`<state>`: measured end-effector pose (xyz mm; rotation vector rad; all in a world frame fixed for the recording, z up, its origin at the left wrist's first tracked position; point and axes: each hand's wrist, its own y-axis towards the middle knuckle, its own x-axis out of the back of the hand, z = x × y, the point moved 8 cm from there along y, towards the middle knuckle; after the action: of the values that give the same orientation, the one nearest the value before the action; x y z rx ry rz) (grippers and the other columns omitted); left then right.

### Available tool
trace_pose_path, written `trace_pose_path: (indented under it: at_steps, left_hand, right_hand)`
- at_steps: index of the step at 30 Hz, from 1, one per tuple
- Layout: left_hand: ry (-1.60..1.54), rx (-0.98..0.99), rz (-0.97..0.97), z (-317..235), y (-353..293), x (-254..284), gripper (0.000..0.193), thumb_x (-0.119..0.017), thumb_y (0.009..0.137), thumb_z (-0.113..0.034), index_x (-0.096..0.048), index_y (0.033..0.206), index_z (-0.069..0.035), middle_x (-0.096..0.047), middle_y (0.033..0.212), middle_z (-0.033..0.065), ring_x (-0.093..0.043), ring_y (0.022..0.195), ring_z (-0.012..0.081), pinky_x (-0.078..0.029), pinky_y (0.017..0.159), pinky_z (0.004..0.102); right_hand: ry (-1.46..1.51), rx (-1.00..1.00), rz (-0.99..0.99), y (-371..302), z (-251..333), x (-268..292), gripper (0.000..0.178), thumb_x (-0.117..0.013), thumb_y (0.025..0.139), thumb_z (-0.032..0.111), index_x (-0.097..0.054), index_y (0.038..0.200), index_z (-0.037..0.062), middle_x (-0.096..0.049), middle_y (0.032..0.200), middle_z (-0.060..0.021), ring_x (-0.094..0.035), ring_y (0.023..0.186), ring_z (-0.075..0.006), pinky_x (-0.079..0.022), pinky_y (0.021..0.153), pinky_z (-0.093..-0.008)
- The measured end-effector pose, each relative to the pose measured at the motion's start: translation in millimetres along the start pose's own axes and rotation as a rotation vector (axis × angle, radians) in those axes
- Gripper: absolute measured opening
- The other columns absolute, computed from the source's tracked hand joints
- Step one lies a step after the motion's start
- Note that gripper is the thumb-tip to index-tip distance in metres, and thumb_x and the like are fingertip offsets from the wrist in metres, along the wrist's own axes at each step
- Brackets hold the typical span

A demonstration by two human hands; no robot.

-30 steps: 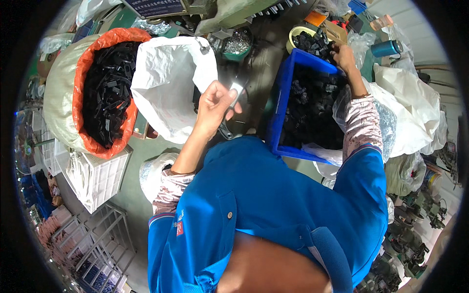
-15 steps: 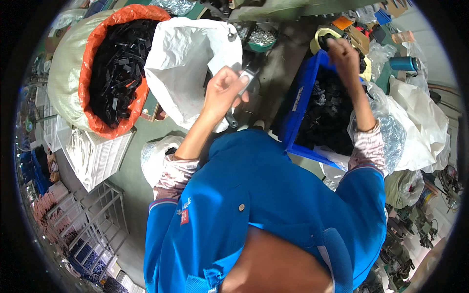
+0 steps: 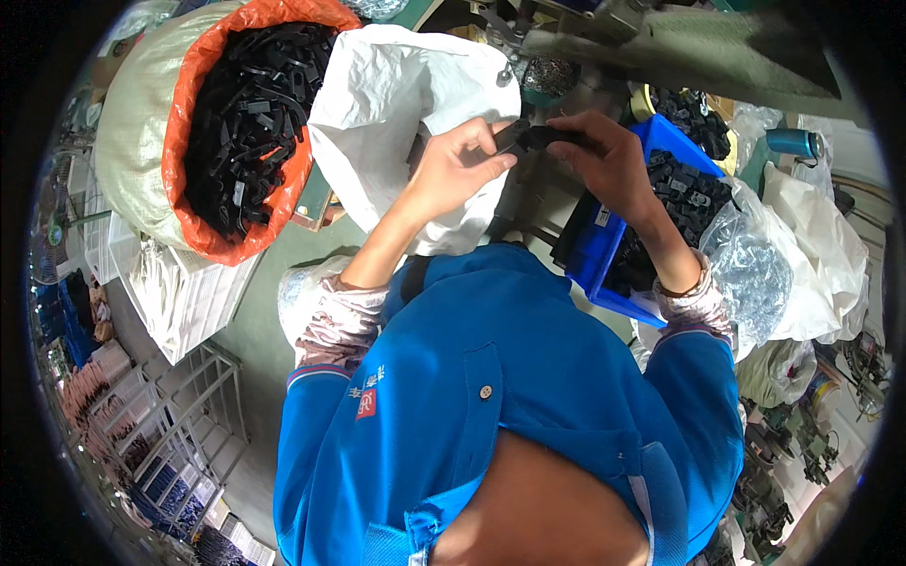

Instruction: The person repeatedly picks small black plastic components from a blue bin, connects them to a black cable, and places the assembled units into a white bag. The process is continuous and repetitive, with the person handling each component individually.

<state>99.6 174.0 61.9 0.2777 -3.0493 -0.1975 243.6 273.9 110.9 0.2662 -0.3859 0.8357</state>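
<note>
In front of me, my left hand (image 3: 455, 172) pinches a small black part (image 3: 511, 138) between thumb and fingers, near the rim of a white bag (image 3: 354, 118). My right hand (image 3: 609, 162) comes in from the other side, its fingers closed on a black plastic piece (image 3: 552, 139). The two pieces meet between my hands; whether they are joined, I cannot tell. Below my right wrist stands a blue crate (image 3: 593, 247) full of black parts (image 3: 681, 193).
At left, a big sack with an orange liner (image 3: 175, 156) holds many black parts, above a white plastic basket (image 3: 193, 307). A yellow tub (image 3: 642, 102) of black pieces stands behind the crate. Clear plastic bags (image 3: 750, 269) and a blue bottle (image 3: 795, 142) are at right. Machinery (image 3: 679, 52) overhangs the back.
My right hand has moved left from over the yellow tub to meet my left hand, with a black piece in its fingers. The view has shifted slightly.
</note>
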Motion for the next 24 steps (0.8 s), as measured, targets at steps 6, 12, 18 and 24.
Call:
trace_pose_path:
  at_steps: [6, 12, 18, 24]
  left_hand:
    - [0.289, -0.103, -0.019, -25, 7, 10, 0.020, -0.069, 0.078, -0.009, -0.051, 0.076, 0.000, -0.067, 0.103, 0.0130, -0.067, 0.081, 0.0260, -0.050, 0.068, 0.0311]
    - [0.438, -0.327, -0.041, -45, 23, 30, 0.020, -0.070, 0.076, -0.010, -0.064, 0.094, -0.003, -0.067, 0.098, 0.0127, -0.065, 0.071, 0.0285, -0.051, 0.063, 0.0321]
    - [0.481, -0.228, 0.056, -40, 33, 44, 0.013, -0.068, 0.076, -0.006, -0.057, 0.076, 0.001, -0.065, 0.113, 0.0118, -0.068, 0.077, 0.0243, -0.052, 0.068, 0.0306]
    - [0.569, -0.268, 0.099, -44, 39, 44, 0.026, -0.070, 0.074, -0.007, -0.065, 0.099, -0.002, -0.067, 0.098, 0.0146, -0.064, 0.069, 0.0277, -0.051, 0.065, 0.0334]
  right_hand:
    - [-0.268, 0.124, -0.019, 16, 23, -10, 0.028, -0.069, 0.078, -0.001, -0.065, 0.105, -0.0001, -0.063, 0.094, -0.0069, -0.060, 0.081, -0.0130, -0.048, 0.071, -0.0227]
    - [-0.074, 0.209, -0.155, 29, 20, -3, 0.025, -0.070, 0.078, 0.003, -0.067, 0.102, 0.0039, -0.065, 0.089, -0.0113, -0.063, 0.074, -0.0182, -0.050, 0.062, -0.0281]
    - [0.074, 0.038, -0.190, 33, 1, -4, 0.023, -0.068, 0.080, 0.003, -0.066, 0.103, 0.0047, -0.066, 0.087, -0.0096, -0.063, 0.074, -0.0147, -0.050, 0.064, -0.0283]
    - [-0.186, 0.076, -0.170, 34, 18, -9, 0.028, -0.065, 0.080, -0.005, -0.064, 0.108, 0.0000, -0.064, 0.099, -0.0058, -0.062, 0.091, -0.0112, -0.051, 0.078, -0.0244]
